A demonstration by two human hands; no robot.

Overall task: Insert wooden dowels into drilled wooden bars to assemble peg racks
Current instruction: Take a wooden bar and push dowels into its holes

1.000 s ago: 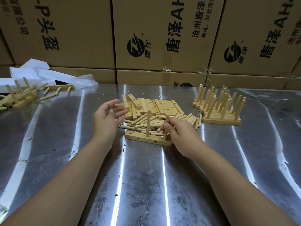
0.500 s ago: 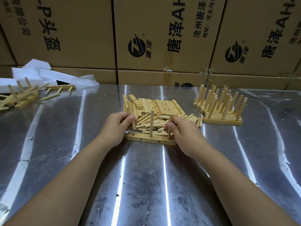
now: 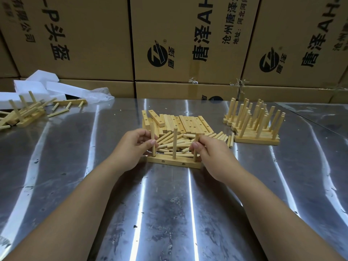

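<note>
Curled (seemingly): left hand [image 3: 131,148], right hand [image 3: 211,154]

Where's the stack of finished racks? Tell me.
In the head view, the finished racks stand right of centre, beyond the right hand, beside the loose dowels.

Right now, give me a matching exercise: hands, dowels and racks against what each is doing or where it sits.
Things:
1 left hand
2 right hand
3 middle dowel
4 finished racks

States:
A stacked on the table's right side
B pinches the bar's right-end dowel
C stands in the bar, untouched
D pinches the left-end dowel

Pairs: 1-D, 2-B, 3-C, 4-A
</note>
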